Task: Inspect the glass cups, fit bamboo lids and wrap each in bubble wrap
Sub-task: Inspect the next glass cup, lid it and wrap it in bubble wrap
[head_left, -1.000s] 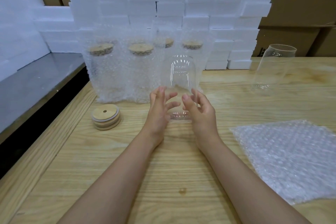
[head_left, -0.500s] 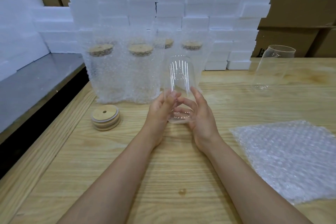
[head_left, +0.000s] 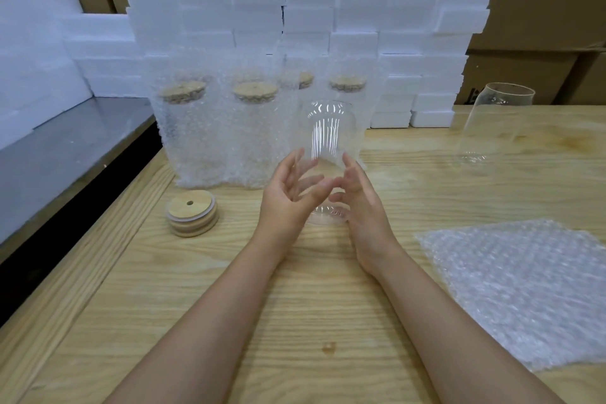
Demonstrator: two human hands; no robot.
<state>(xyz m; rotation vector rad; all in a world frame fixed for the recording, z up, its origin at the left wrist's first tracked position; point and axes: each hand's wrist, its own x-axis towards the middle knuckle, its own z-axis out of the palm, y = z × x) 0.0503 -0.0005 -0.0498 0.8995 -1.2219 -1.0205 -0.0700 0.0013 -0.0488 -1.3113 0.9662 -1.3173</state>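
A clear glass cup (head_left: 331, 131) is held upside down at the middle of the wooden table (head_left: 295, 305), its mouth low and towards me. My left hand (head_left: 288, 197) and my right hand (head_left: 360, 203) hold its lower part from either side, with fingers curved round the glass and thumbs near the rim. A stack of bamboo lids (head_left: 191, 213) with a centre hole lies to the left. A flat sheet of bubble wrap (head_left: 518, 289) lies to the right. Behind the cup stand several wrapped, lidded cups (head_left: 187, 134).
A second bare glass cup (head_left: 492, 125) stands upright at the back right. White foam blocks (head_left: 360, 10) are stacked along the back, with cardboard boxes (head_left: 551, 26) behind them. A grey metal surface (head_left: 65, 147) runs along the left, past a dark gap.
Both hands shifted their hold round the cup's lower part; the fingers moved across the glass and its reflections changed, as if it turned. Everything else stayed put.
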